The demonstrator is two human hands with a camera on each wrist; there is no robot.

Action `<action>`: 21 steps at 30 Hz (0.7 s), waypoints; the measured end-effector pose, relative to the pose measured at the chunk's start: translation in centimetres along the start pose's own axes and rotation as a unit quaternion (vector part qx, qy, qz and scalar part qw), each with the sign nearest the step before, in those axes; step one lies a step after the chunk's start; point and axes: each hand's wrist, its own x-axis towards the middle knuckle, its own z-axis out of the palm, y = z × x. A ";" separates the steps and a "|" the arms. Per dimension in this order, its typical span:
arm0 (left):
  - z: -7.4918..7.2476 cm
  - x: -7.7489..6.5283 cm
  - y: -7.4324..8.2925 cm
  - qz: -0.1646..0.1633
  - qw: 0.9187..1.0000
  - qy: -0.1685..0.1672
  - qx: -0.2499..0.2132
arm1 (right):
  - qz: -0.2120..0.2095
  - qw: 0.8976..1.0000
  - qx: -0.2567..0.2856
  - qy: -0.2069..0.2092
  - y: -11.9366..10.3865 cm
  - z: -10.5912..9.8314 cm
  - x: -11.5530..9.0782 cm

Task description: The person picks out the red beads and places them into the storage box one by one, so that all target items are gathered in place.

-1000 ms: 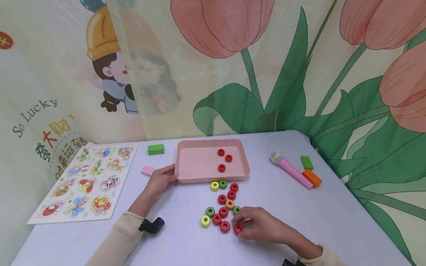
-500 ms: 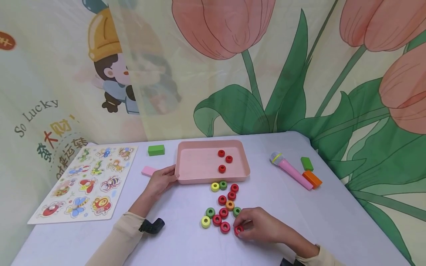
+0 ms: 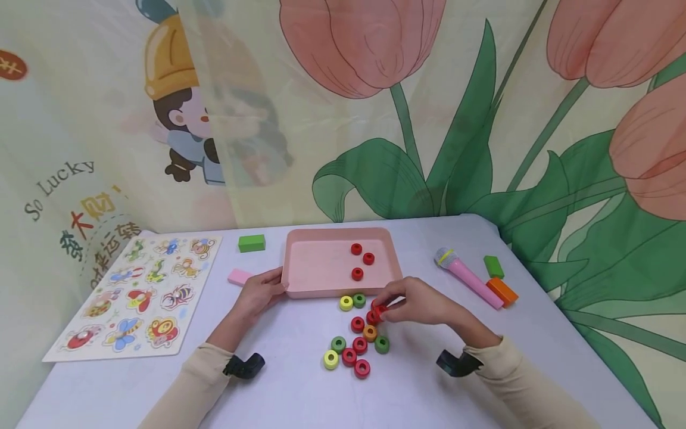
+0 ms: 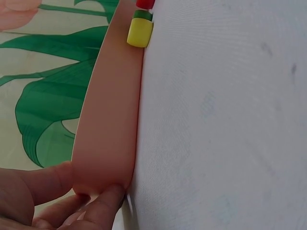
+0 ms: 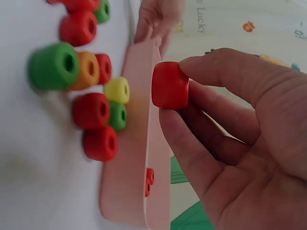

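Between thumb and fingertips my right hand (image 3: 420, 302) pinches a red bead (image 5: 170, 86), lifted over the loose beads just in front of the tray. My left hand (image 3: 261, 294) grips the near left corner of the shallow pink tray (image 3: 316, 262), thumb by the rim and fingers low on the wall, as the left wrist view shows. Inside the tray lie 3 red beads (image 3: 356, 274). Several red, green, yellow and orange beads are scattered on the table before it, among them a yellow bead (image 3: 346, 303) and an orange bead (image 3: 370, 333).
A sticker-like insect picture board (image 3: 139, 298) lies at the left. Near it are a green block (image 3: 252, 242) and a pink block (image 3: 239, 276). To the right lie a pink toy microphone (image 3: 471, 279), an orange block (image 3: 502, 291) and another green block (image 3: 493, 266).
My right hand has picked up the red bead at the front right of the group and carried it up and away, toward the tray. The left hand keeps its hold on the tray.
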 end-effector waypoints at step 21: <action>0.0 -0.2 -0.1 0.009 1.000 -0.002 -0.010 | 0.049 0.997 -0.048 0.043 0.1 -3.4 11.7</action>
